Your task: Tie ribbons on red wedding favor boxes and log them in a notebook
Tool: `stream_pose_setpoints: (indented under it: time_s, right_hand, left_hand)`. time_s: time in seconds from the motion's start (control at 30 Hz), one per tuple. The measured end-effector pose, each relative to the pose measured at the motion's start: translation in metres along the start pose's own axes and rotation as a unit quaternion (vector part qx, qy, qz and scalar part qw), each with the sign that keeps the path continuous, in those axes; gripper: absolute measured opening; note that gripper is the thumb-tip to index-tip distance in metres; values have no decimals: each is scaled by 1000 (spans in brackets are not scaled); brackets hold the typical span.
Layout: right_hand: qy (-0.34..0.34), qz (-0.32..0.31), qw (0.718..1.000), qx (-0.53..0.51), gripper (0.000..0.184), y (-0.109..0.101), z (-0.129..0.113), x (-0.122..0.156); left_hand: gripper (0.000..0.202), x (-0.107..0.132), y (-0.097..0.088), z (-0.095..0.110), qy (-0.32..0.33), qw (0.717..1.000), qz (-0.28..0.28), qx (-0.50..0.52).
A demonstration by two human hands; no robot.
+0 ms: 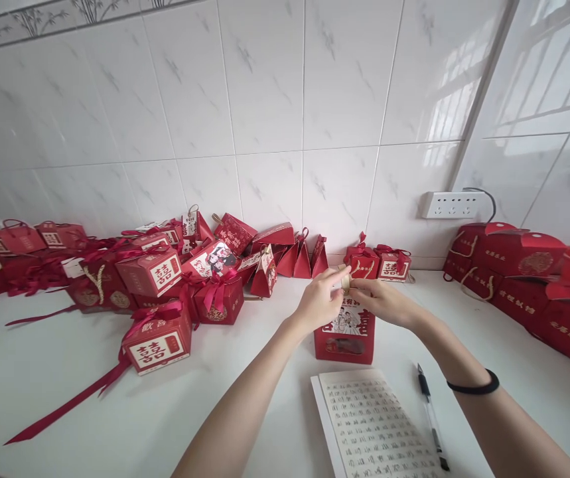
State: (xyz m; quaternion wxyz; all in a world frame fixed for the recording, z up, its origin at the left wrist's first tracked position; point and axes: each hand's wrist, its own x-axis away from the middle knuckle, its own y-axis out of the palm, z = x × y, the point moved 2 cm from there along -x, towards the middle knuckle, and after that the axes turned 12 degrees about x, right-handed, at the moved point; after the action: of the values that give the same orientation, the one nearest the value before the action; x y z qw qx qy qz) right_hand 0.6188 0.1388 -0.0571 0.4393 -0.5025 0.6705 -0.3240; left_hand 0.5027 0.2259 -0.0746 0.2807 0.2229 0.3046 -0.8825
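Note:
A red candy gift box (322,346) with a printed white figure panel and a clear window stands upright on the white table. My left hand (318,300) and my right hand (381,302) meet at its top, fingers pinched together on a beige ribbon (346,280). The ribbon shows as a short band between the fingertips. The hands cover the box's upper end, so its closure is hidden. Just in front of the box lies an open notebook (364,418) with handwritten lines. To the notebook's right rests a black-and-clear pen (430,413).
Many red gift boxes with ribbons crowd the left, the nearest box (159,342) trailing a long ribbon (73,413). Two small boxes (392,264) sit behind my hands. Larger red boxes (528,285) are stacked at right. A white power strip (451,205) is on the tiled wall.

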Motion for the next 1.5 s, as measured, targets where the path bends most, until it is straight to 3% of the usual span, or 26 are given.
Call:
stream_pose_setpoints:
  time_s: [0.7, 1.0, 1.5]
  right_hand:
    - [9, -8, 1000, 6, 20, 0, -1, 0]
    - [-22, 14, 1000, -11, 17, -3, -1, -2]
    - [-8, 32, 999, -28, 16, -1, 3, -4]
  left_hand:
    - [50, 0, 0, 1, -3, 1000, 0, -7]
    - [50, -4, -2, 2, -4, 1000, 0, -8]
    - [50, -5, -4, 2, -36, 999, -5, 6]
